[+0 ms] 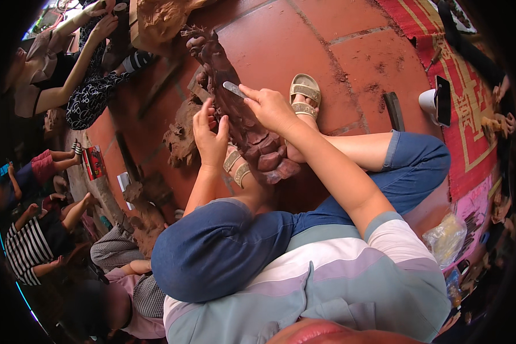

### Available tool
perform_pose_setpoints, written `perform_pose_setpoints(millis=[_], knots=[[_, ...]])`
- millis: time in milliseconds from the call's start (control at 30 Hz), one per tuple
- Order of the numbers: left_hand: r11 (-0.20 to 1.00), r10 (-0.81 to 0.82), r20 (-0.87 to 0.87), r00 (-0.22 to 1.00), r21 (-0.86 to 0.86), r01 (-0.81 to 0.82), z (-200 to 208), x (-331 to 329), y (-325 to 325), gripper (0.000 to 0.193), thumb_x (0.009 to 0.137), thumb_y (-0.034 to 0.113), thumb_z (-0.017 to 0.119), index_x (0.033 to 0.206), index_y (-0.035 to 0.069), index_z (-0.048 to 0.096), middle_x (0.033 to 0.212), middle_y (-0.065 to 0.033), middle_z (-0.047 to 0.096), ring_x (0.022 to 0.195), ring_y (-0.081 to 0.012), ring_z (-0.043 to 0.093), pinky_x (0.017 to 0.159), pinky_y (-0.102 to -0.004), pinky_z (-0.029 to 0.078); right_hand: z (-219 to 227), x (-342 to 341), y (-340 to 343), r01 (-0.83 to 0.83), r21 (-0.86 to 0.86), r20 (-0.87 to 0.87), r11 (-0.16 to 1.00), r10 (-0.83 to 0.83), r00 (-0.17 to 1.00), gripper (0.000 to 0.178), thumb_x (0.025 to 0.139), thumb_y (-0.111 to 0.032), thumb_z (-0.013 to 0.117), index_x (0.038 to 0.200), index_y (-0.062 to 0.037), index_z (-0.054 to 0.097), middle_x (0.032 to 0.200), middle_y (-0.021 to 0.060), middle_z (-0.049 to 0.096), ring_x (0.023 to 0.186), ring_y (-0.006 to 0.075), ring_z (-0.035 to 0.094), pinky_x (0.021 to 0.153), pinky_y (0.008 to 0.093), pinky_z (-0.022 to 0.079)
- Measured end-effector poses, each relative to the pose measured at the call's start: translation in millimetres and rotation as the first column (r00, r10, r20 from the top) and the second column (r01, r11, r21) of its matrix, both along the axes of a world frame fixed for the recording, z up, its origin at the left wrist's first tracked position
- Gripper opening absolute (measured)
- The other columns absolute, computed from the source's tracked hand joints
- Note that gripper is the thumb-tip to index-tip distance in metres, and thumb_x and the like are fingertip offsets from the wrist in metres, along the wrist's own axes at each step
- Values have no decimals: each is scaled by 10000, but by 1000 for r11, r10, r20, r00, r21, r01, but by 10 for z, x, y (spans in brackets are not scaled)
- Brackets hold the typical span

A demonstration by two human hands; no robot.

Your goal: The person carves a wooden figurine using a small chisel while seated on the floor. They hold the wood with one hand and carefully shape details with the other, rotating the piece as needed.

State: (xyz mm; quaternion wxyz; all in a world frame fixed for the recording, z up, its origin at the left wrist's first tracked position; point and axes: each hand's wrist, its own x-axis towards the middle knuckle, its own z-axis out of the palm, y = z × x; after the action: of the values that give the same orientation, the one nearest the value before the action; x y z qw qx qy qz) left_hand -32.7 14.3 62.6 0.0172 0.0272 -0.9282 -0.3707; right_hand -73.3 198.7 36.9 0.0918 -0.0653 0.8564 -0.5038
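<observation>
A long, dark reddish-brown wood carving stands between my sandalled feet, its knobbly rounded base closest to me and its branching top farthest away. My right hand is closed on a flat, grey-white blade-like tool with a rounded end, held over the carving's upper middle. The tool's exact kind is unclear, and my fingers cover its rear part. On the carving's left side, my left hand is raised with the thumb apart and the fingers loosely curved. Nothing shows in it; whether it touches the wood is unclear.
Red floor tiles carry scattered shavings. Rough wood pieces lie left, with a larger carving beyond. At right are a dark bar, a white cup, a phone and a red-gold rug. Several people sit left.
</observation>
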Motion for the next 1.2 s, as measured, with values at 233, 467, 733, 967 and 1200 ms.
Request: perform_pose_setpoints(millis=[233,467,733,967,1200], knots=[[995,-1,270,963,92,-25,-472,-12,-56,1200,765,248,802,1503,63,-125,1448,-300,330,1281,-324,447,1019,-368,405,80,131,128,-139,148,43,979,134,990,341,914,-233,558,1245,-176,619,887,199,673,852,378,648,744,482,503],[998,37,180,983,50,-47,-765,-2,-158,1197,789,208,781,1493,91,-180,1347,-300,434,969,-254,612,744,-311,532,135,136,153,-170,174,93,970,156,983,328,908,-256,565,1220,-184,636,936,185,678,885,365,649,766,463,512],[918,191,444,876,236,-320,-315,-81,179,1308,673,409,850,1500,10,-82,1456,-321,279,1316,-352,391,1033,-392,397,13,133,231,-156,174,187,972,122,975,336,917,-268,551,1241,-226,630,982,155,686,919,357,648,820,446,503],[851,192,419,887,379,-364,-592,-143,27,1195,655,367,864,1473,-39,92,1420,-244,362,1288,-317,416,1060,-388,356,-405,471,731,69,-202,247,977,-17,969,383,909,-124,542,1289,-150,587,1052,151,647,801,208,643,696,349,498],[764,165,450,878,505,-402,-632,-143,-66,1157,654,368,864,1464,-60,158,1407,-223,391,1268,-302,434,1045,-382,365,-297,561,778,355,-444,476,822,-119,871,424,856,50,429,1244,-15,586,1003,77,626,808,116,586,701,255,499]])
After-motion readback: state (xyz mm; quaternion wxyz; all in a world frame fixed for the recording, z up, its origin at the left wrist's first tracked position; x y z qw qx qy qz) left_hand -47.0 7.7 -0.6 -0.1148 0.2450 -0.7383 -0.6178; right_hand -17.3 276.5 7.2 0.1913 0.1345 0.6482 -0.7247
